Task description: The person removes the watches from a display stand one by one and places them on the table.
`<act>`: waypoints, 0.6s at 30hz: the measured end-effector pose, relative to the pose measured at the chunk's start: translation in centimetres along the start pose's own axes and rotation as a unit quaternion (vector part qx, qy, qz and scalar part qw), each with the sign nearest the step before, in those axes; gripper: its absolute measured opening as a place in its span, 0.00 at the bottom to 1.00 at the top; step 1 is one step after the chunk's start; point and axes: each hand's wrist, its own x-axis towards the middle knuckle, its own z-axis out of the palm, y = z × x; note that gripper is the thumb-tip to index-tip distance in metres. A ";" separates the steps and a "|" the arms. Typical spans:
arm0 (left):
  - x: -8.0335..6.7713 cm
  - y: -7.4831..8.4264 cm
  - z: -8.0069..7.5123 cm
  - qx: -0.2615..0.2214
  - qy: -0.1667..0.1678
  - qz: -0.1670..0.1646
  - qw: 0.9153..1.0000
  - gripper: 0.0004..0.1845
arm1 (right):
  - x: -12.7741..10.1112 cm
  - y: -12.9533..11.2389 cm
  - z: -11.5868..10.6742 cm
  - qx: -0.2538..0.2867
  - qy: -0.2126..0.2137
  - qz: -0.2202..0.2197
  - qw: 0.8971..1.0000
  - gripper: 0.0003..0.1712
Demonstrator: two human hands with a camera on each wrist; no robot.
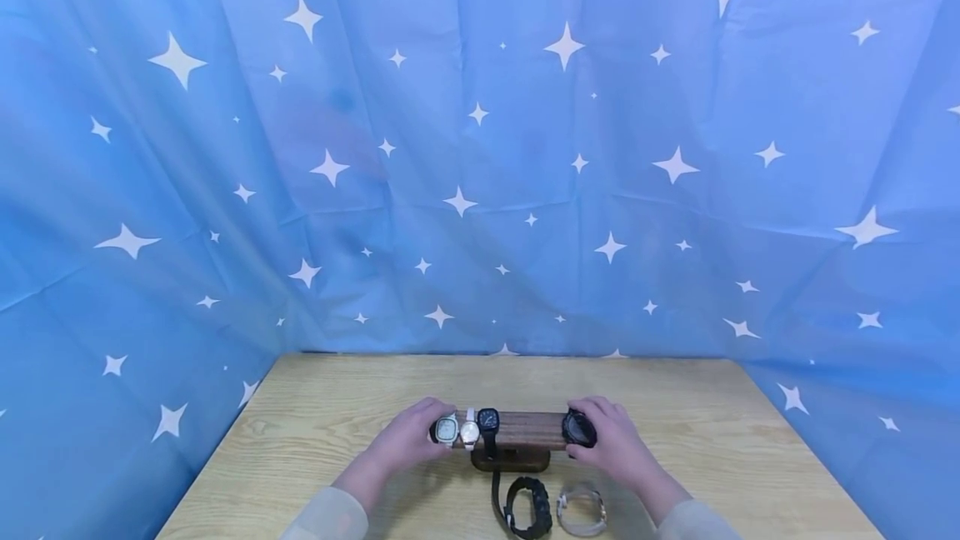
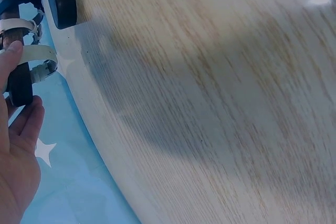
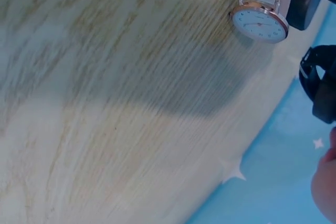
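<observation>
Head view: dark wooden cylindrical watch stand [image 1: 525,430] at front centre of light wood-grain table [image 1: 675,423], three watches on bar. Left hand [image 1: 408,438] curled round bar's left end; right hand [image 1: 611,438] grips round black watch [image 1: 579,428] at right end. Two more watches lie on table: chunky black watch [image 1: 529,507], pale translucent watch [image 1: 581,510].

Left wrist view: fingers [image 2: 10,59] press white strap [image 2: 31,52].

Right wrist view: white-dial rose-gold watch [image 3: 260,23]; grip unreadable.
</observation>
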 end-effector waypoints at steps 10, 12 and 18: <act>-0.1 0.0 0.1 -0.001 0.000 -0.001 1.000 0.31 | -0.1 -0.1 -0.3 -0.026 -0.014 0.007 1.000 0.40; -0.1 0.0 0.1 -0.001 -0.001 -0.002 1.000 0.31 | -0.1 0.0 -0.4 -0.022 -0.019 0.017 0.999 0.40; -0.2 0.0 0.1 0.000 0.000 0.001 1.000 0.31 | -0.5 0.3 -0.7 0.012 -0.030 0.054 0.998 0.36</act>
